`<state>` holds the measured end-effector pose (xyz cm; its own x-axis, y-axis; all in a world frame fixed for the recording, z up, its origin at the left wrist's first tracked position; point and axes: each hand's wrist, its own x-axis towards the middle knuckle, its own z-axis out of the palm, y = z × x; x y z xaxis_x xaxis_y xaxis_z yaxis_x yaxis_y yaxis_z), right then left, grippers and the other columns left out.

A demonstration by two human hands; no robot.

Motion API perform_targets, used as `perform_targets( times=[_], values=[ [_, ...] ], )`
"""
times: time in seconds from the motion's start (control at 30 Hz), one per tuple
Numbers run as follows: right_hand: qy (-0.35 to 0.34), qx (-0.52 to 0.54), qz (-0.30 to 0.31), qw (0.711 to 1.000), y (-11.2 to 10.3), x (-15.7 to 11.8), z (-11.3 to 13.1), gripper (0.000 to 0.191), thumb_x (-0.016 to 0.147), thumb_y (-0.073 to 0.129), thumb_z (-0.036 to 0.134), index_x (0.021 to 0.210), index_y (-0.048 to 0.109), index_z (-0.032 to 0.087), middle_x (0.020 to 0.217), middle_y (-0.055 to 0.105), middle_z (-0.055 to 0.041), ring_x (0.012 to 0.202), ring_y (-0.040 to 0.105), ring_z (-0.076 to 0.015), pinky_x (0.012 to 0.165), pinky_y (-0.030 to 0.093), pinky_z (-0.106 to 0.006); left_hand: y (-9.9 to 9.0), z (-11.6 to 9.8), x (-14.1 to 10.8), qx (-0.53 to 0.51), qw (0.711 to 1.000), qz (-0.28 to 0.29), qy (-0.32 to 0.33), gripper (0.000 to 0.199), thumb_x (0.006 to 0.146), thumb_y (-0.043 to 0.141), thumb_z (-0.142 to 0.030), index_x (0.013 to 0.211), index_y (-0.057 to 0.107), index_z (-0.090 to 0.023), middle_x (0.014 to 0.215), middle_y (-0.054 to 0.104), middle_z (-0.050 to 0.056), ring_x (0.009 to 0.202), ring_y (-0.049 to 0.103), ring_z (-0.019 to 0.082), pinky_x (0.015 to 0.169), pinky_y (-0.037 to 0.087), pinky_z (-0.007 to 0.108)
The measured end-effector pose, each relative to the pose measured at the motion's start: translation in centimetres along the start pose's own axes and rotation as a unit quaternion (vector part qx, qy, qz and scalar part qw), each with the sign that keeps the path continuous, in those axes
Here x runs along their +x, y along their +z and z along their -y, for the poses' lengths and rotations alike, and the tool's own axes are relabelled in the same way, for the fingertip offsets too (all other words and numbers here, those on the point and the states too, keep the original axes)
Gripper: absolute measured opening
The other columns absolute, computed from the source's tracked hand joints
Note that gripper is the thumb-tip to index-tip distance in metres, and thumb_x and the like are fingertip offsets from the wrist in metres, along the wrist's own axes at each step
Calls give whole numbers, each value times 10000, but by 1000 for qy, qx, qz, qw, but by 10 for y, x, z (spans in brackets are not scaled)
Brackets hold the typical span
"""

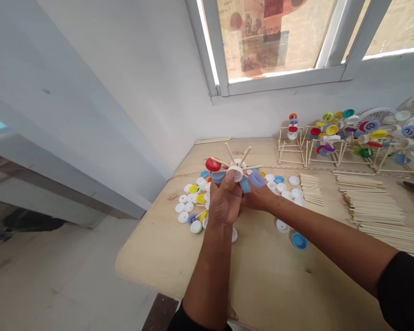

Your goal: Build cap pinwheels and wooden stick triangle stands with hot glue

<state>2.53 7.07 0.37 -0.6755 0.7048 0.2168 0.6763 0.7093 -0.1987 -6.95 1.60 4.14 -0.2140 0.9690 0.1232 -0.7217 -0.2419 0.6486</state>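
Note:
A wheel of wooden sticks and bottle caps (235,174) is held up over the table, a white cap at its hub. Some sticks carry caps: a red cap (213,164) at the left, blue ones below, and a lilac cap (257,179) at the right. Bare stick ends point upward. My left hand (227,200) grips the wheel near the hub, thumb against the white cap. My right hand (255,196) is behind the lower right side of the wheel, its fingers mostly hidden by the caps, so its grip is unclear.
Loose caps (183,217) lie on the wooden table (152,248) on both sides of my hands. Stick piles (376,207) lie at the right. Stick frames (291,151) holding cap wheels line the back right, near a white fan (377,115). A string crosses the table.

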Motion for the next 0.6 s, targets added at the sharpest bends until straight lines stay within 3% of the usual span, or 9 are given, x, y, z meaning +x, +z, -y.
perform_targets(
  times=[0.07, 0.2, 0.47, 0.6],
  values=[
    [3, -5, 3, 1000, -1, -4, -3, 606, 750, 593, 374, 1290, 460, 133, 1242, 547, -197, 1141, 490, -321, 910, 388, -434, 0, 1, 0, 0, 1000, 2, 3, 275, 569, 836, -322, 759, 678, -202, 779, 665, -16, 767, 640, 145, 791, 497, 296],
    [3, -17, 25, 1000, -7, -12, -10, 468, 752, 598, 352, 1170, 551, 148, 1193, 584, -176, 1158, 486, -305, 916, 383, -407, -1, 1, 1, -1, 1000, 0, 1, 294, 560, 839, -316, 787, 683, -213, 772, 667, -13, 764, 634, 152, 792, 495, 300],
    [-8, -56, 93, 994, -28, -31, -20, 264, 763, 566, 290, 998, 621, 184, 1185, 595, -142, 1013, 567, -279, 819, 405, -382, 0, 3, 0, -4, 1000, 14, -4, 257, 565, 838, -292, 739, 675, -196, 763, 658, -17, 755, 629, 148, 765, 498, 301],
    [-3, -79, 121, 990, -37, -41, -22, 269, 750, 564, 270, 1002, 621, 194, 1123, 617, -130, 978, 574, -285, 767, 399, -377, 1, 6, -1, 5, 1000, 19, -12, 250, 577, 833, -300, 753, 691, -196, 748, 661, -13, 744, 633, 146, 756, 499, 295]
  ],
)
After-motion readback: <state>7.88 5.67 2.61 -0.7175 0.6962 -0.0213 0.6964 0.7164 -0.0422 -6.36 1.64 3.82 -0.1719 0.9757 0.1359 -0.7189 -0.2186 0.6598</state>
